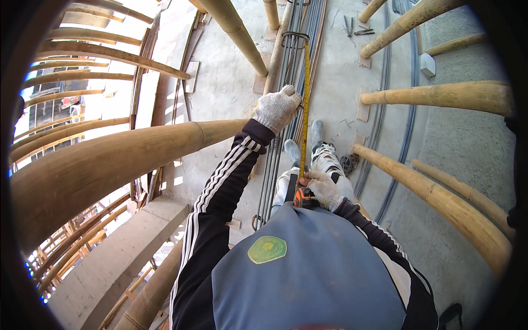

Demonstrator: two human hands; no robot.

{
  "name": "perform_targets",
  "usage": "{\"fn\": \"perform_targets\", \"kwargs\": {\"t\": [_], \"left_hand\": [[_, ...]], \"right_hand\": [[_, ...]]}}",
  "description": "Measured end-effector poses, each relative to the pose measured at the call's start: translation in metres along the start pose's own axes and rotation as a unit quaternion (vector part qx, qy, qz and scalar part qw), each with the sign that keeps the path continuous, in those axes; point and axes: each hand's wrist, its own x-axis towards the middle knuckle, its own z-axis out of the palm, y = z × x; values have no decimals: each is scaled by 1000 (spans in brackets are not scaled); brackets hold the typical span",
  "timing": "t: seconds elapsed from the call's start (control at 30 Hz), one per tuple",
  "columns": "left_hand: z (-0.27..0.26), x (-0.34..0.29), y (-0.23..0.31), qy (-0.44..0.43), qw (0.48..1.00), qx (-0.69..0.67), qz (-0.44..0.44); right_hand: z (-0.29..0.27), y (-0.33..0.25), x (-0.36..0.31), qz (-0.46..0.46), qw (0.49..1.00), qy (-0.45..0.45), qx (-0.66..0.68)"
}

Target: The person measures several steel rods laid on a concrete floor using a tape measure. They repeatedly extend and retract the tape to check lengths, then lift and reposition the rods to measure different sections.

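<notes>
A gloved right hand (323, 190) holds an orange-and-black tape measure (302, 197), yellow blade (306, 104) extended along steel rods (273, 165); the left hand (276, 111) curls over them, its grip unclear.

Rods (271, 165) lie left of the tape measure (302, 198), between bamboo poles (440, 96).

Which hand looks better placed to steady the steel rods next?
Probably the left hand: it is stretched forward over the steel rods, beside the extended yellow tape. The right hand is occupied at the orange-and-black tape case, close to the body.
</notes>
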Motion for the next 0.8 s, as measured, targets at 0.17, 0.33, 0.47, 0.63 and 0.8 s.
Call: {"fn": "perform_targets", "kwargs": {"t": [0.17, 0.33, 0.47, 0.63, 0.8], "left_hand": [[3, -11, -4, 71, 991, -110, -29], [7, -26, -27, 129, 973, -176, -73], [15, -28, -38, 146, 973, -167, -62], [21, -28, -43, 132, 980, -136, -61], [20, -28, -46, 113, 985, -114, -55]], "right_hand": [[-1, -3, -1, 5, 1000, 8, -7], [2, -7, -5, 5, 998, 19, -56], [4, -11, -8, 2, 996, 16, -84], [6, -8, -5, 6, 998, 18, -62], [9, -4, 0, 4, 996, 19, -90]]}}
